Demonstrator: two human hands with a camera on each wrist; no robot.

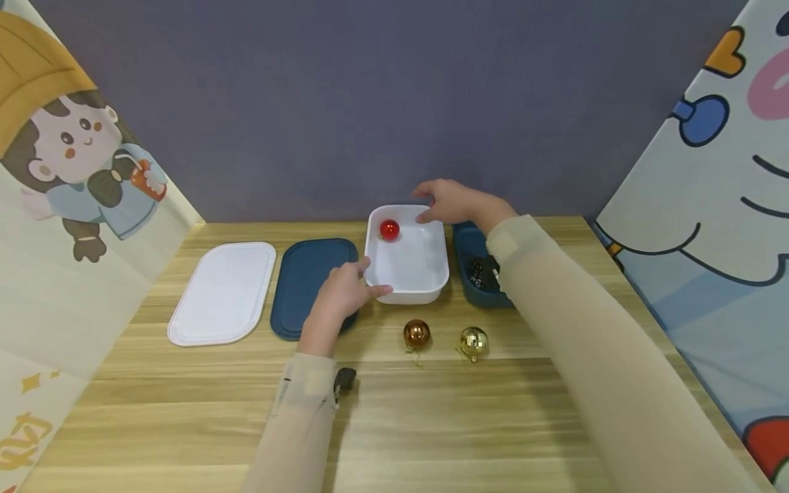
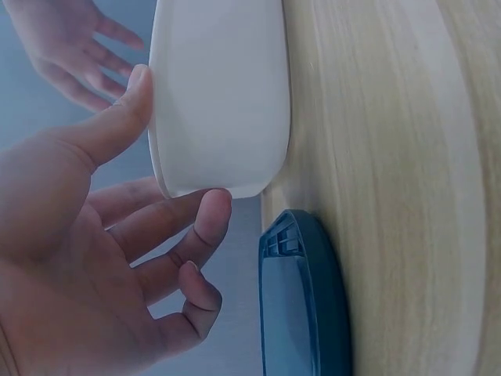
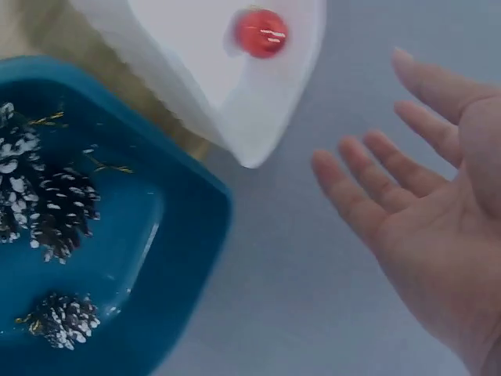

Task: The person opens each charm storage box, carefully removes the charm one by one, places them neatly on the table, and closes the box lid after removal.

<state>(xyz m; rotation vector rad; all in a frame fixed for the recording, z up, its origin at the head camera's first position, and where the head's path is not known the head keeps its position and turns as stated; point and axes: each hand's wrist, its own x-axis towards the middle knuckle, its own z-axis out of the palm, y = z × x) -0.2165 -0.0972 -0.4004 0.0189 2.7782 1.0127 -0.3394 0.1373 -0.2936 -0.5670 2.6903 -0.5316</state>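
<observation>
A white plastic container (image 1: 419,263) stands at the middle back of the table. Inside it, at the far left, lies a shiny red ball ornament (image 1: 390,230). My left hand (image 1: 337,298) holds the container's near-left corner, thumb at the rim and curled fingers against the side. Over the far-right corner hovers my right hand (image 1: 453,202), its fingers spread and holding nothing; the right wrist view shows a gap between it and the container. A dark blue container (image 3: 184,204) with several frosted pine cones (image 3: 66,204) is on the right, partly hidden by the right forearm.
To the left lie a white lid (image 1: 223,293) and a dark blue lid (image 1: 302,281). A brown ball ornament (image 1: 416,333) and a gold ball ornament (image 1: 474,341) rest on the wooden table (image 1: 431,424) in front. A grey wall (image 1: 370,103) stands behind.
</observation>
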